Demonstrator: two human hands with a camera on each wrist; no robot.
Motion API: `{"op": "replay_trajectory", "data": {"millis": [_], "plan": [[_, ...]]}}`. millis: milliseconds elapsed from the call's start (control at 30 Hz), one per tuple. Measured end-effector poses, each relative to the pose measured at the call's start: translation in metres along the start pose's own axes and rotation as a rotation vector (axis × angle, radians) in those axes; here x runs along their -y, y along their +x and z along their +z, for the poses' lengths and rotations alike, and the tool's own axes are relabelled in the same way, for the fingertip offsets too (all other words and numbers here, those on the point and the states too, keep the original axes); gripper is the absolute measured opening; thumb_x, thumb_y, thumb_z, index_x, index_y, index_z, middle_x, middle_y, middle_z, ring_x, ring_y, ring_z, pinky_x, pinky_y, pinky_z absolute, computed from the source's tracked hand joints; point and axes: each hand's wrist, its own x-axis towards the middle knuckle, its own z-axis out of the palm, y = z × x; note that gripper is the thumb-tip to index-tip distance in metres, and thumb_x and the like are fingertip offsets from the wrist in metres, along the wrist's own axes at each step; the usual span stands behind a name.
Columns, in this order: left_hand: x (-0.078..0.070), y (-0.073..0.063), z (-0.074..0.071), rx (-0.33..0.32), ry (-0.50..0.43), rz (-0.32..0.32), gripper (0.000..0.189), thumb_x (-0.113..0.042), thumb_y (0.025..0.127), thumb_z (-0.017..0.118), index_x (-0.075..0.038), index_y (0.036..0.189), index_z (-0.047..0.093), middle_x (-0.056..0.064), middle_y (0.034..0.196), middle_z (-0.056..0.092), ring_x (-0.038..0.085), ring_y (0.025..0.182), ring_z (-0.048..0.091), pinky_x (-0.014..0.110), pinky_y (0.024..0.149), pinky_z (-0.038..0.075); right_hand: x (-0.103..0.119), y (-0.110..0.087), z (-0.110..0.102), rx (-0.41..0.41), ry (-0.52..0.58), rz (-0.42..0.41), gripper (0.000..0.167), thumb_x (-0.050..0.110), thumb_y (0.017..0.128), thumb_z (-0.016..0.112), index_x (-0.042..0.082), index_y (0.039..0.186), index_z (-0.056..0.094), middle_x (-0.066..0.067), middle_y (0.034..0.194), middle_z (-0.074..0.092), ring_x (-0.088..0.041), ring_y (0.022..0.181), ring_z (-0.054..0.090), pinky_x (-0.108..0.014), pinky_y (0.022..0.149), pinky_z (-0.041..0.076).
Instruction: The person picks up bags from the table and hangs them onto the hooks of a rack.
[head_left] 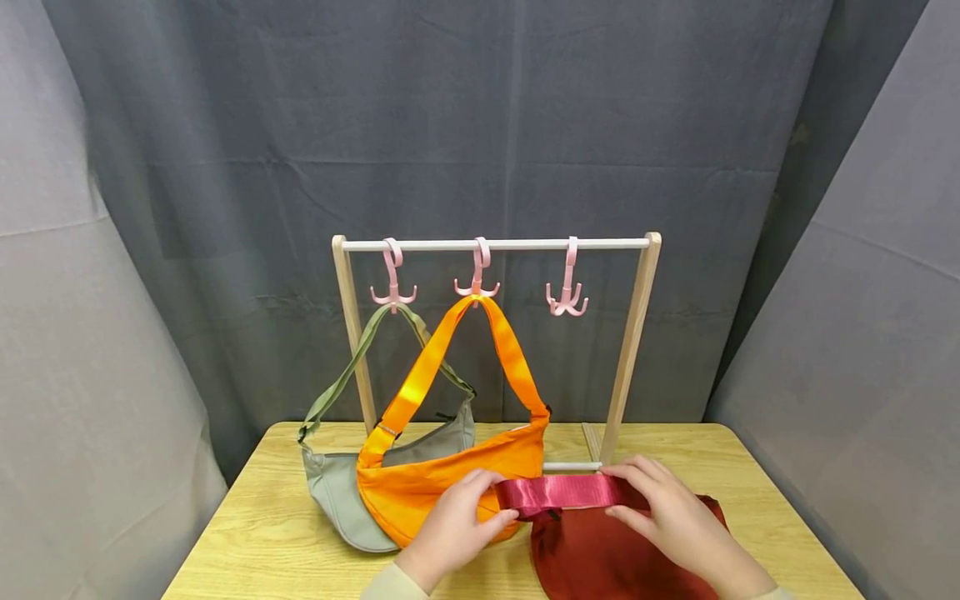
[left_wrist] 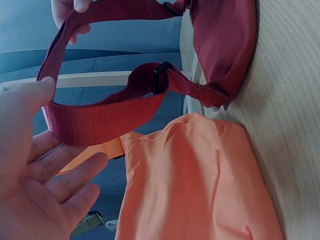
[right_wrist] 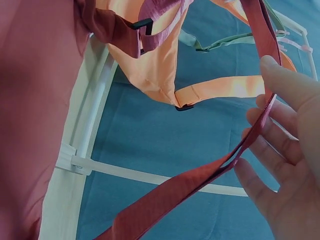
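A dark red shoulder bag (head_left: 615, 554) rests on the table at the front right, its shiny strap (head_left: 558, 493) raised above it. My left hand (head_left: 459, 518) pinches the strap's left end between thumb and fingers. At the other end, my right hand (head_left: 667, 517) pinches the strap the same way; the right wrist view shows the thumb and fingers on either side of it. An orange bag (head_left: 450, 483) hangs by its strap from the middle pink hook (head_left: 477, 279), just behind my left hand. Behind that, a grey-green bag (head_left: 341, 496) hangs from the left pink hook (head_left: 393, 283).
A wooden-legged rack with a white top bar (head_left: 525, 245) stands on the table (head_left: 247, 533). The right pink hook (head_left: 571, 287) bears no bag. Grey curtains (head_left: 480, 125) enclose the back and both sides.
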Motion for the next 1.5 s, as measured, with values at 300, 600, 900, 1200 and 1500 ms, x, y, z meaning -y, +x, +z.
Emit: {"op": "replay_trajectory", "data": {"millis": [300,600,900,1200,1500], "plan": [[-0.003,0.002,-0.005,-0.021,-0.007,0.003,0.038,-0.043,0.095,0.074,-0.02,0.124,0.066,-0.008,0.116,0.066,0.014,0.107,0.064,0.035,0.098,0.055,0.0,0.006,-0.005,0.006,0.013,0.008,0.052,0.02,0.074,0.092,0.02,0.122,0.07,0.015,0.113,0.062,-0.004,0.099,0.058,-0.021,0.084,0.056],[-0.01,0.005,-0.012,-0.055,-0.078,0.004,0.037,-0.037,0.095,0.075,-0.019,0.126,0.065,-0.008,0.118,0.066,0.016,0.111,0.064,0.038,0.1,0.055,-0.001,0.013,-0.009,-0.013,0.038,0.001,0.055,0.016,0.075,0.092,0.021,0.124,0.069,0.015,0.114,0.062,-0.003,0.099,0.058,-0.005,0.089,0.044],[-0.013,0.012,-0.019,-0.045,-0.158,-0.017,0.038,-0.04,0.096,0.073,-0.018,0.127,0.065,-0.005,0.119,0.066,0.025,0.113,0.063,0.046,0.1,0.054,-0.001,0.02,-0.013,-0.016,0.036,0.026,0.056,0.016,0.074,0.093,0.018,0.125,0.069,0.012,0.114,0.063,-0.004,0.098,0.058,-0.021,0.081,0.057],[-0.018,0.018,-0.028,-0.025,-0.164,-0.03,0.041,-0.04,0.097,0.071,-0.015,0.129,0.065,-0.002,0.122,0.066,0.028,0.116,0.063,0.048,0.103,0.052,-0.001,0.022,-0.017,-0.013,0.13,0.068,0.06,0.009,0.075,0.091,0.015,0.129,0.065,0.008,0.112,0.064,-0.003,0.095,0.054,-0.021,0.071,0.057],[-0.022,0.02,-0.031,-0.034,-0.134,-0.026,0.039,-0.039,0.097,0.071,-0.018,0.129,0.065,-0.007,0.119,0.066,0.014,0.111,0.062,0.041,0.101,0.054,-0.006,0.024,-0.019,-0.04,0.198,0.064,0.056,0.004,0.076,0.089,0.021,0.123,0.065,0.008,0.115,0.063,-0.005,0.098,0.056,-0.017,0.073,0.055]]}}
